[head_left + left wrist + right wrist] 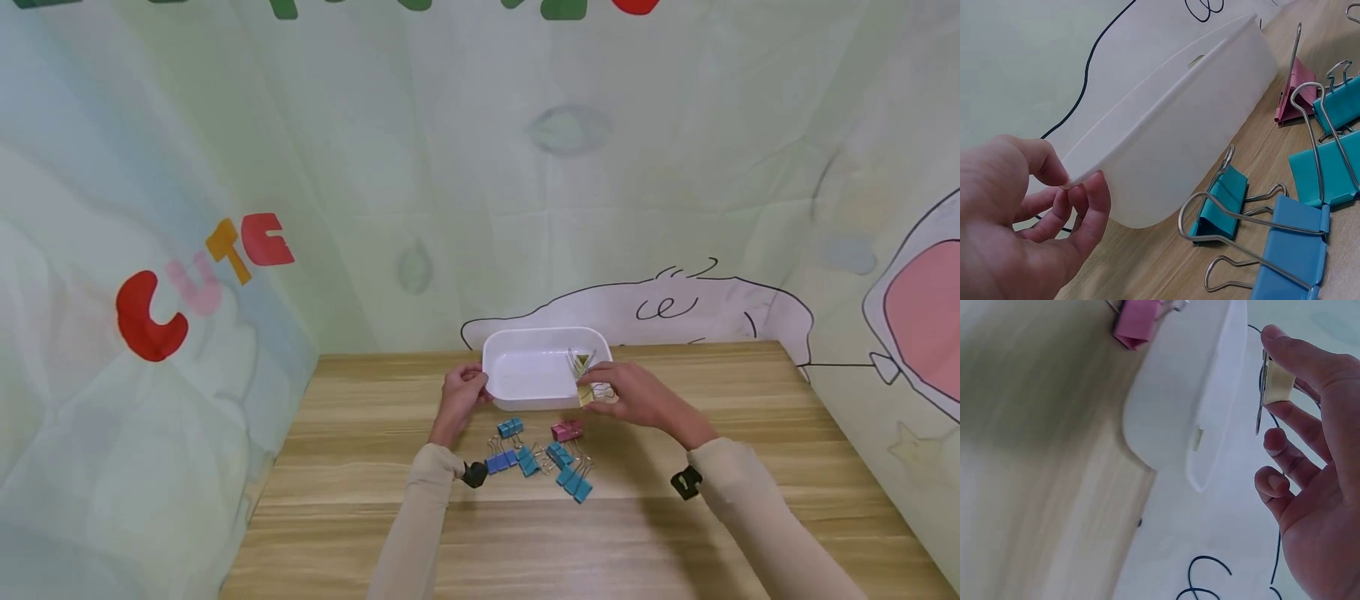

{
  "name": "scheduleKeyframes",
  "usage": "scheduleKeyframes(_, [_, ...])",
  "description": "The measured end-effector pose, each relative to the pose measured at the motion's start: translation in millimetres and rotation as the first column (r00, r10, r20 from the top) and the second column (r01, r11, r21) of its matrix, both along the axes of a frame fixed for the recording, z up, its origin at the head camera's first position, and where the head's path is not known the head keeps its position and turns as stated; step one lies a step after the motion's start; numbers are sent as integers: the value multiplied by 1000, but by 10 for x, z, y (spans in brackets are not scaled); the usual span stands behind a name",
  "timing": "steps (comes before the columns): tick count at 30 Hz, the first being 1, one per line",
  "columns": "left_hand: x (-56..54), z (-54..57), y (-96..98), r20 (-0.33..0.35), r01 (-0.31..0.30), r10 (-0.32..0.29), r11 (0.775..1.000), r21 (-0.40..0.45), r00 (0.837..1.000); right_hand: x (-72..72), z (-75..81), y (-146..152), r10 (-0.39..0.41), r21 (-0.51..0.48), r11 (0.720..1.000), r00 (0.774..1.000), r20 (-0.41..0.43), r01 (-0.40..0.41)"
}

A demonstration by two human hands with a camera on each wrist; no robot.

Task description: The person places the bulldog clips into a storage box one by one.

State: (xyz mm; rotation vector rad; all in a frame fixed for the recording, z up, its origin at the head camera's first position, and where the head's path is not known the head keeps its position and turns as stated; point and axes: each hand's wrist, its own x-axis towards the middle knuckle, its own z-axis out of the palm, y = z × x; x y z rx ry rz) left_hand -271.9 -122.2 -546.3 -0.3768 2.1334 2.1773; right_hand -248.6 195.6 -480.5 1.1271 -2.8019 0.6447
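My left hand (459,398) pinches the near-left rim of a white plastic tray (525,405), thumb on one side and fingers on the other, as the left wrist view shows. Over the tray's right end, my right hand (637,395) holds a yellow binder clip (1280,381) between thumb and index finger; its other fingers are loosely bent. Inside the tray at the right lies another yellow binder clip (582,362), partly hidden in the left wrist view by the tray wall.
In front of the tray on the wooden table (360,467) lie a pink binder clip (567,430), a blue binder clip (502,462) and several teal binder clips (575,483), wire handles sticking out. A printed cloth (480,208) hangs right behind the table's back edge.
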Motion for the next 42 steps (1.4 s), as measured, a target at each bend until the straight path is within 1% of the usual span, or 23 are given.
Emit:
scheduleKeyframes(3, [-5, -2, 3, -9, 9, -9, 1000, -3, 1000, -87, 68, -33, -11, 14, 1000, 1000, -7, 11])
scheduleKeyframes(7, [-3, -6, 1, -9, 10, -11, 1000, -7, 1000, -184, 136, -99, -34, 16, 999, 999, 16, 34])
scheduleKeyframes(10, [4, -2, -2, -2, 8, -8, 1000, -3, 1000, -231, 178, -156, -35, 9, 999, 999, 31, 35])
scheduleKeyframes(18, [15, 15, -5, -2, 7, -7, 1000, -5, 1000, -309, 244, -273, -34, -6, 999, 999, 42, 35])
scheduleKeyframes(24, [17, 4, 0, 1, 10, -10, 1000, 0, 1000, -352, 268, -334, -30, -28, 999, 998, 58, 32])
scheduleKeyframes(27, [19, -2, 3, -2, 11, -11, 1000, 4, 1000, -371, 274, -362, -43, -25, 999, 997, 58, 45])
scheduleKeyframes(31, [19, -8, 6, -7, 13, -13, 1000, 6, 1000, -365, 287, -386, -82, -6, 997, 994, 72, 83])
scheduleKeyframes(35, [12, -10, 8, -4, 21, -21, 1000, 5, 1000, -320, 277, -386, -118, 9, 993, 988, 100, 117])
scheduleKeyframes(37, [5, -9, 6, -3, 21, -21, 1000, 1, 1000, -284, 262, -383, -119, 15, 993, 989, 89, 118])
scheduleKeyframes(42, [-13, 1, -5, -7, 15, -15, 1000, -9, 1000, -146, 192, -348, -88, 16, 996, 995, 39, 87])
